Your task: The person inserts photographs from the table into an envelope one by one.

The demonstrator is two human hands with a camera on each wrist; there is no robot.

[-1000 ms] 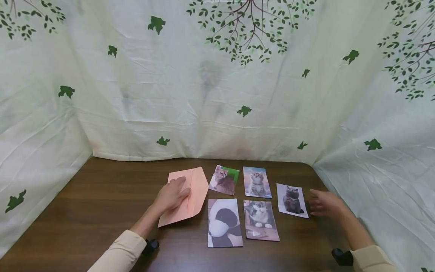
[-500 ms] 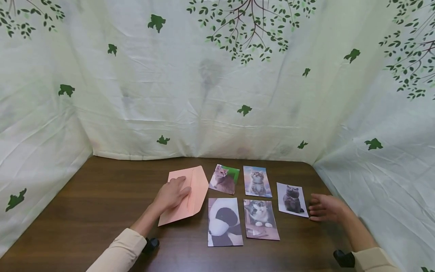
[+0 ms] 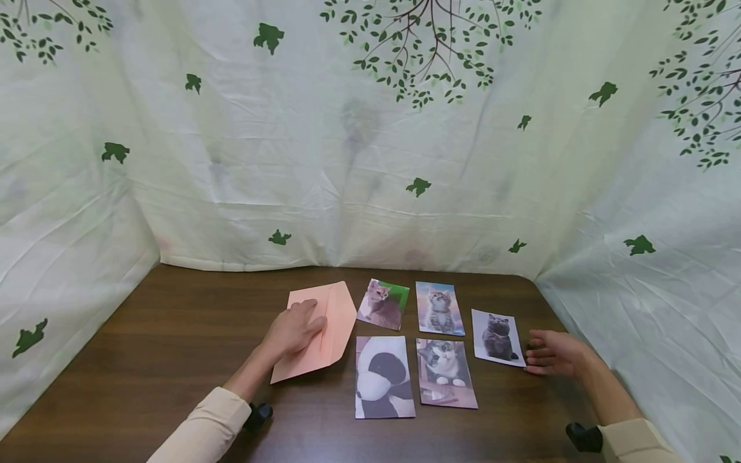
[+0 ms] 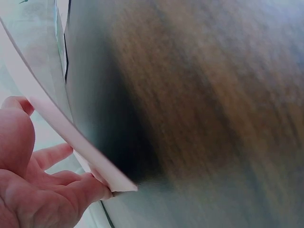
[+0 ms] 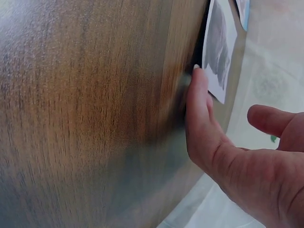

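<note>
A peach envelope (image 3: 341, 325) lies on the left side of the group, its pointed flap facing right. My left hand (image 3: 294, 329) rests on its top with spread fingers; the left wrist view has the fingertips touching the envelope (image 4: 61, 124), whose near edge stands slightly off the table. At the right, my right hand (image 3: 557, 354) lies beside a dark grey cat photo (image 3: 498, 337). Its fingers are fairly straight, thumb apart, with the fingertips at the photo's right edge. In the right wrist view, this photo (image 5: 218, 45) is just beyond the fingertips; whether they touch is unclear.
Between the hands lie a brown cat photo (image 3: 382, 305), a tabby kitten photo (image 3: 440, 310), a panda picture (image 3: 384, 378) and a grey-white cat photo (image 3: 447, 374). The brown table (image 3: 191, 321) meets a white leaf-print curtain (image 3: 370, 154) behind and at the sides.
My right hand has moved slightly toward me, to the lower right corner of the dark cat photo, and its fingers have straightened. My left hand has stayed on the envelope.
</note>
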